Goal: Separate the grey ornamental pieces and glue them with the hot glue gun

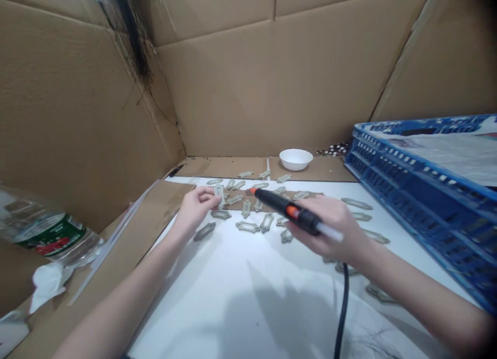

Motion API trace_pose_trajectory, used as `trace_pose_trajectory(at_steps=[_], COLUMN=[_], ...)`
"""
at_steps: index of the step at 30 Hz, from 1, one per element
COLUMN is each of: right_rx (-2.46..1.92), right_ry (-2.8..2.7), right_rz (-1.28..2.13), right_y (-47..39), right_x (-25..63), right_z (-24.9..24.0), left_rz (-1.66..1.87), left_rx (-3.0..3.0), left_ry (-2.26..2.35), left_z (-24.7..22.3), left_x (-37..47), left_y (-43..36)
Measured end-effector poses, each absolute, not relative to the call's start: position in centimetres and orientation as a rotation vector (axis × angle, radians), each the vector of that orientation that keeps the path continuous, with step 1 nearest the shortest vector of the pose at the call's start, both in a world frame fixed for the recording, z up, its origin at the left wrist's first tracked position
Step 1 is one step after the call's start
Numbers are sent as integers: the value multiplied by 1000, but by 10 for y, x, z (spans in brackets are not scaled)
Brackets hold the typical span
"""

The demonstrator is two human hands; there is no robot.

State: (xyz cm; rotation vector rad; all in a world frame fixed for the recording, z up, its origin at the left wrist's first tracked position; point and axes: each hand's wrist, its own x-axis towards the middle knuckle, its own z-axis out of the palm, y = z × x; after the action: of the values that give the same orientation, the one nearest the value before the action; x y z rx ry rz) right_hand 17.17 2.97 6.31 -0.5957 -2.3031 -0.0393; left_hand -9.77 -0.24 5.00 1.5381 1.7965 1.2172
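Note:
My left hand [199, 203] pinches a small greenish-grey frame-shaped piece [219, 195] upright between thumb and fingers. In my right hand [330, 224] is a black hot glue gun [285, 206] with an orange tip, pointing left toward that piece but apart from it. A whitish glue stick [330, 231] sticks out of its rear, and a black cord [343, 307] hangs below. Several similar pieces lie around both hands, among them one flat piece [247, 226] and one by my left wrist [204, 231]. Part of the pieces near my right forearm is hidden.
A white bowl [295, 159] stands at the back on cardboard, near small black and white bits [337, 149]. A blue plastic crate [411, 193] borders the right side. At left lie a clear bottle [58, 234] and crumpled tissue [49, 282]. Cardboard walls [233, 89] enclose the white tabletop [202, 291].

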Motion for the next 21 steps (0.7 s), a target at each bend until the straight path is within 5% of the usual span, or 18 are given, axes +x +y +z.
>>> trace_pose_trajectory(at_steps=[6,21], right_rx=[-261,-255], right_ry=[-2347,-2364], right_rz=[-530,-642], right_y=[24,20], right_x=[165,160], right_z=[52,47], left_rz=[1232,1170], left_rx=[1274,1321], left_ry=[1577,1609], left_z=[53,58], left_x=[-63,-48], left_y=[-21,-35])
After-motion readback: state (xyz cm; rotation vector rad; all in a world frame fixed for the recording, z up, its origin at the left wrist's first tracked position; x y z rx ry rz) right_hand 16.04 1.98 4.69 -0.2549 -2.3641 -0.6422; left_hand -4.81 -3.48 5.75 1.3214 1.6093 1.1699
